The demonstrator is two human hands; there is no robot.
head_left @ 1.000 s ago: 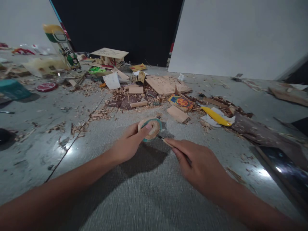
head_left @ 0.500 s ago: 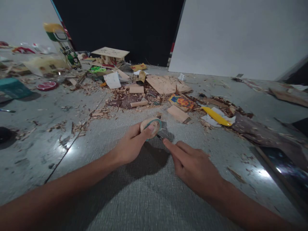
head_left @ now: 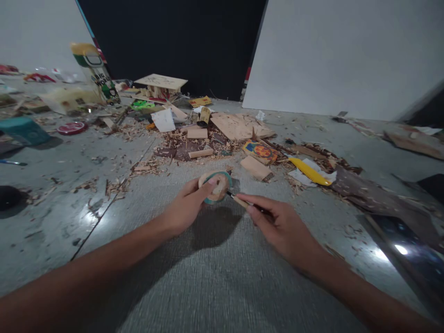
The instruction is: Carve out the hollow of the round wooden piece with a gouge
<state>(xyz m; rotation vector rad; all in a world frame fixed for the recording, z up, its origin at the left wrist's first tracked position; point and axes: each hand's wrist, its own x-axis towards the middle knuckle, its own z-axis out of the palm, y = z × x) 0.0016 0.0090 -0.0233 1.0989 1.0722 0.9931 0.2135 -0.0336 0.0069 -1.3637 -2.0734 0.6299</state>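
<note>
My left hand (head_left: 187,206) is closed round the edge of a small round wooden piece (head_left: 222,185) with a teal rim, thumb across its pale, hollowed-looking face. In my right hand (head_left: 277,224) is a slim wood-handled carving tool (head_left: 240,200), pinched between thumb and fingers. Its dark metal tip meets the right edge of the round piece or lies just beside it; I cannot tell which. Both hands are above a grey textured mat (head_left: 204,286), where their shadow falls.
Beyond the mat lie wood shavings, a wooden block (head_left: 255,167), a flat board (head_left: 239,126) and a yellow-handled tool (head_left: 310,171). A phone (head_left: 398,231) lies at right. On the left are a teal container (head_left: 24,131), a red lid (head_left: 71,128) and a paintbrush (head_left: 14,163).
My right hand has turned and shifted slightly right, so the tool's wooden handle now shows. The round piece has moved a little left and tilted, showing more of its face.
</note>
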